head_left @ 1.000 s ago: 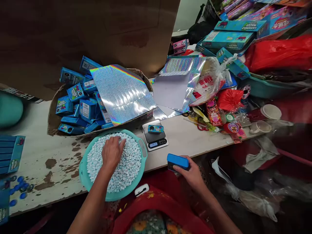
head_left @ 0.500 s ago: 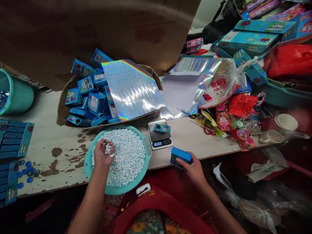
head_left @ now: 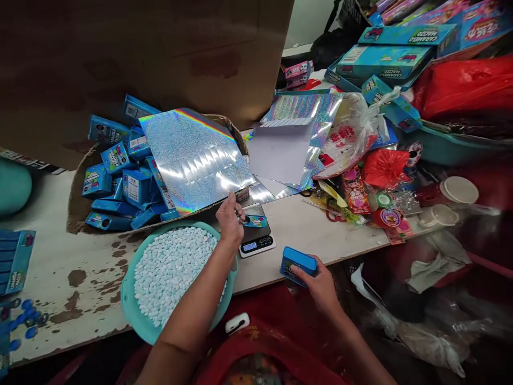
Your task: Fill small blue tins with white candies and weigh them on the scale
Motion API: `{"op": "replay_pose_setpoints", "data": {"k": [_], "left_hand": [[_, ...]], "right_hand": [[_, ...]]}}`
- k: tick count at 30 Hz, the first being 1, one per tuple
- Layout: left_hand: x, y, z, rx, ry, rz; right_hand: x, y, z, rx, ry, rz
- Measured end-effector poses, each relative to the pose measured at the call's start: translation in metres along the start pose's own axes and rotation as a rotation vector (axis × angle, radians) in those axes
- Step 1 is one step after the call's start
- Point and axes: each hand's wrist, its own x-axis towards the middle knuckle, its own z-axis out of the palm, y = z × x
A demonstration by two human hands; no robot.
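Observation:
My left hand is closed in a pinch over a small blue box that lies on a small digital scale; what the fingers hold is too small to name. Just left of it a teal basin is full of small white candies. My right hand grips a blue box at the table's front edge, right of the scale.
A torn cardboard tray of several blue boxes lies behind the basin, with a holographic sheet across it. Snack packets, a red bag and cups crowd the right. Blue caps lie at the left.
My left hand rose out of the candies in the basin and moved right to the box on the scale. My right hand kept hold of the blue box.

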Motion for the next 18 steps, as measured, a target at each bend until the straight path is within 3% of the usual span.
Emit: {"op": "replay_pose_setpoints", "data": {"k": [4, 9, 15, 18], "left_hand": [[0.006, -0.010, 0.004, 0.088, 0.030, 0.149], [0.004, -0.012, 0.005, 0.197, 0.057, 0.205], [0.007, -0.015, 0.009, 0.140, 0.092, 0.174], [0.007, -0.003, 0.003, 0.102, 0.111, 0.107]], "right_hand": [[0.006, 0.003, -0.012, 0.005, 0.051, 0.011], [0.012, 0.004, -0.017, 0.032, 0.041, 0.009], [0.012, 0.002, -0.015, 0.010, 0.027, 0.016], [0.013, 0.004, -0.013, 0.006, 0.038, 0.007]]}}
